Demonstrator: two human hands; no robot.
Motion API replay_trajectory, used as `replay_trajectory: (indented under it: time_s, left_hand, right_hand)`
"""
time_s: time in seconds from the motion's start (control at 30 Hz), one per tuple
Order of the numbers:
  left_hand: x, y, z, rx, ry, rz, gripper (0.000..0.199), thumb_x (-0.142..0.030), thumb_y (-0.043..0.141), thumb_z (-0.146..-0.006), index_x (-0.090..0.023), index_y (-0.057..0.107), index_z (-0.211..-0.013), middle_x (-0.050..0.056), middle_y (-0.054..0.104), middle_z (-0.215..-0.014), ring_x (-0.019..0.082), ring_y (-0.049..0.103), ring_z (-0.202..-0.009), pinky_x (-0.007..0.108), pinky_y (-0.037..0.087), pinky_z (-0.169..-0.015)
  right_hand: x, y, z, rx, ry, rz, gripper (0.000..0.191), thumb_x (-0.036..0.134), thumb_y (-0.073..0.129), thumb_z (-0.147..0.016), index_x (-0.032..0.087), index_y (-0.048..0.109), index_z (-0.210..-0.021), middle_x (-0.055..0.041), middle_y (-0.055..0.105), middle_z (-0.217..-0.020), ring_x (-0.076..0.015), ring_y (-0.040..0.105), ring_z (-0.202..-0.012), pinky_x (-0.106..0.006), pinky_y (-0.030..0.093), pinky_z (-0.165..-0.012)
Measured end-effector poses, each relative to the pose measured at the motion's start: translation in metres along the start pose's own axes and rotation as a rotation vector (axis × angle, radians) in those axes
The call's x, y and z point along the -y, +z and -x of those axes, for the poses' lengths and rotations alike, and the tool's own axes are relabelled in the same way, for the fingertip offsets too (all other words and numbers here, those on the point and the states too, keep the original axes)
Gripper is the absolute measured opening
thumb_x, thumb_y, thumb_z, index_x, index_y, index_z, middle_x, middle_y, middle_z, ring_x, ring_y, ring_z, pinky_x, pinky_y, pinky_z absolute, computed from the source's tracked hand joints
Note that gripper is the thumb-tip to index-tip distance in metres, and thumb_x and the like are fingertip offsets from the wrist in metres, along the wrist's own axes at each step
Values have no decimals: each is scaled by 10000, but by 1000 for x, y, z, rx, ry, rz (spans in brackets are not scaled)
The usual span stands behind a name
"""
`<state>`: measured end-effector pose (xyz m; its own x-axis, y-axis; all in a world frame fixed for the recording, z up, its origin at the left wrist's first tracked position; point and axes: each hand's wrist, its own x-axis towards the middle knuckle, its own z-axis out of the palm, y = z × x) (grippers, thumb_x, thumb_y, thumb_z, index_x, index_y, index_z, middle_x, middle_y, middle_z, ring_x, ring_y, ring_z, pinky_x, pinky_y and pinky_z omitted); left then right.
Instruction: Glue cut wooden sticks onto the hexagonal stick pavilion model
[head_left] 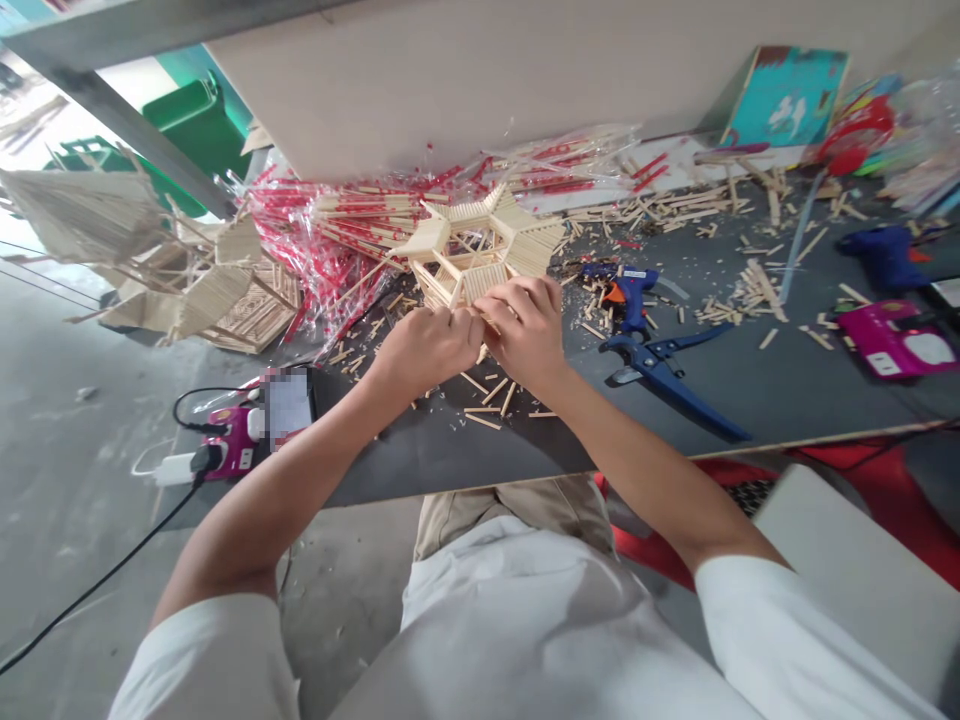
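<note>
In the middle of the dark table stands a star-shaped model (486, 272) built from thin wooden sticks, with open gaps in its frame. Both of my hands meet at its near edge. My left hand (433, 345) is closed, fingers curled toward the model. My right hand (529, 325) is also closed, its fingers bent over the same edge and touching the left one. What the fingertips pinch is hidden behind the knuckles. Short cut sticks (491, 395) lie just below the hands. To the right rest a blue glue gun (636, 292) and a blue cutter (671, 380).
Plastic-wrapped bundles of red-tipped sticks (337, 230) line the back. A larger stick structure (217, 285) stands at left. Magenta power strips (232, 440) sit at left and right (892, 340), beside a phone (289, 405) at left. A second glue gun (881, 255) lies far right.
</note>
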<state>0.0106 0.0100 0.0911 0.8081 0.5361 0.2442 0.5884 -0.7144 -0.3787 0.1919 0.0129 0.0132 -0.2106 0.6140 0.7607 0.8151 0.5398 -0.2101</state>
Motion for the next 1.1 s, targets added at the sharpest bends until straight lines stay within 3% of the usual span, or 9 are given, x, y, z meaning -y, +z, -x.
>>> replay_trajectory:
  time_s: [0.37,0.57,0.87,1.1]
  left_hand:
    - [8,0,-2,22,34,10,472,-36,259,-1038,-130,711,-942,81,634,-719,191,580,-618,349,298,-547]
    - [11,3,-1,2,16,106,477,-82,240,-1059,-161,687,-912,80,631,-721,188,578,-615,357,347,-556]
    - [14,8,2,14,-19,150,456,-145,252,-1094,-165,689,-963,104,681,-779,197,625,-667,341,382,-588]
    - [18,15,3,0,-19,174,452,-183,256,-1095,-180,681,-942,102,664,-758,187,630,-658,338,422,-602]
  right_hand:
    - [-2,6,-1,30,6,-50,190,301,529,-1083,281,717,-1071,-37,756,-1133,-253,600,-1101,-495,396,-1016]
    - [-2,8,0,-52,-43,-28,184,305,553,-1080,262,726,-1033,-28,773,-1085,-239,612,-1040,-458,431,-975]
    - [-4,13,5,-78,-28,-42,128,298,603,-1061,280,728,-1087,-19,769,-1114,-240,619,-1072,-470,439,-1004]
    - [-3,12,8,-22,33,-71,113,306,609,-1059,292,721,-1064,-26,758,-1124,-244,616,-1091,-485,426,-1023]
